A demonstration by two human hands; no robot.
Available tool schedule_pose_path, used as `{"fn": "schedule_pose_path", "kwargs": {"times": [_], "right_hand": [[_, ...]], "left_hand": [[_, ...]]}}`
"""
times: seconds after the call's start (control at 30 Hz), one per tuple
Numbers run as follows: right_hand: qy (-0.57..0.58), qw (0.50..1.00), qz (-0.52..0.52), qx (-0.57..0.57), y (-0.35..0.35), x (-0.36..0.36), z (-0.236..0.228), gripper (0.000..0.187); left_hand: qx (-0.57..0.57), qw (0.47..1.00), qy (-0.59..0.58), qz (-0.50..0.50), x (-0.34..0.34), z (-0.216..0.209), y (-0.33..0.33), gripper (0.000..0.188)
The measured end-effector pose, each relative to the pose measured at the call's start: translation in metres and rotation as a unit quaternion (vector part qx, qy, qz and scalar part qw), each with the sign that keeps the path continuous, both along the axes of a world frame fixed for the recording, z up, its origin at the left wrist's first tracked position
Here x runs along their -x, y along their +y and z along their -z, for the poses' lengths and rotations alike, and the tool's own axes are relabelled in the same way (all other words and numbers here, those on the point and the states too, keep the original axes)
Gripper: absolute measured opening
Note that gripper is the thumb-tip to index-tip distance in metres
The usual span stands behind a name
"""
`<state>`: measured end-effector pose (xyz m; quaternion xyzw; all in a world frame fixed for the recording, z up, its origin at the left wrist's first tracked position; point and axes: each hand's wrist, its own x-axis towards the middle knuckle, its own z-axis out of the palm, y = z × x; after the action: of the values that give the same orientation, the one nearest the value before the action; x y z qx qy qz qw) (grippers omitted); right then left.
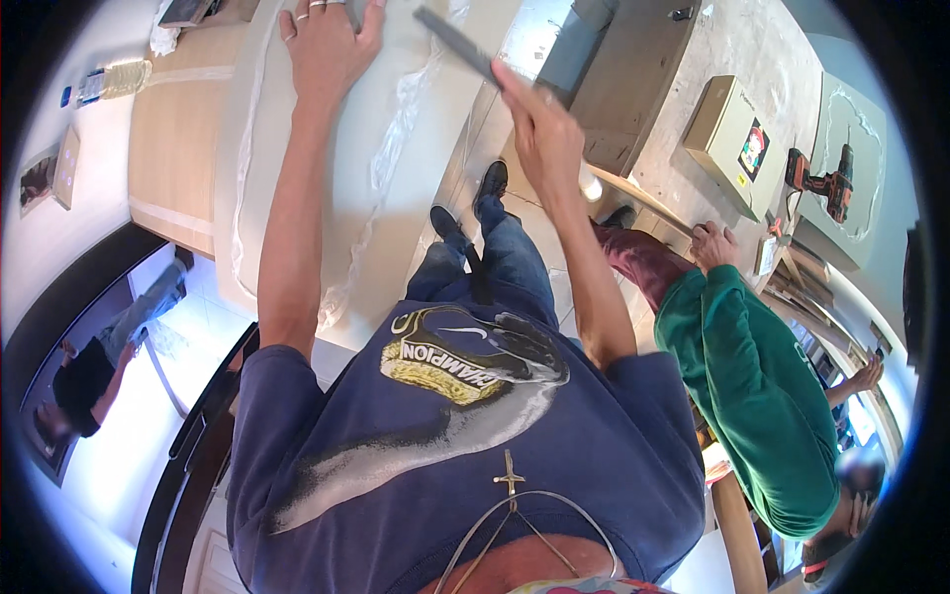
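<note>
My left hand lies flat on a pale panel, its fingers apart and partly cut off by the top edge of the view. Rings show on it. The panel carries long crinkled whitish streaks. In my right hand is a long, flat, dark grey bar-like tool, possibly a file, with the index finger stretched along it. The tool points up and left, over the panel's right side. Whether it touches the surface I cannot tell.
To the right, a worktable bears a cream box; beyond lies a cordless drill. A co-worker in a green top rests a hand at its edge. Another person is at far left, near dark railings.
</note>
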<state>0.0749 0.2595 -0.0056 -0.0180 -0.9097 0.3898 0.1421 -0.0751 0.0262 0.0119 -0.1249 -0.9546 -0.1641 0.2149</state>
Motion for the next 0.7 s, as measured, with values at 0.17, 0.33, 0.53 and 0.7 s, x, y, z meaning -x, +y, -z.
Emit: {"fn": "schedule_pose_path", "kwargs": {"times": [0.17, 0.33, 0.53, 0.7], "right_hand": [[-0.035, 0.999, -0.019, -0.017, 0.013, -0.024, -0.007, 0.042], [-0.093, 0.995, -0.014, -0.031, 0.005, -0.034, -0.004, 0.04], [0.005, 1.0, -0.018, -0.01, 0.01, 0.02, -0.008, 0.043], [-0.047, 0.999, -0.016, -0.023, 0.013, 0.004, 0.002, 0.042]], "left_hand": [[-0.019, 0.999, -0.006, 0.037, 0.01, -0.01, -0.016, 0.043], [-0.026, 0.999, 0.011, 0.045, 0.007, -0.012, -0.009, 0.043], [-0.014, 0.999, -0.01, 0.036, 0.009, -0.013, -0.013, 0.044], [0.002, 0.999, -0.011, 0.038, 0.01, -0.016, -0.006, 0.046]]}}
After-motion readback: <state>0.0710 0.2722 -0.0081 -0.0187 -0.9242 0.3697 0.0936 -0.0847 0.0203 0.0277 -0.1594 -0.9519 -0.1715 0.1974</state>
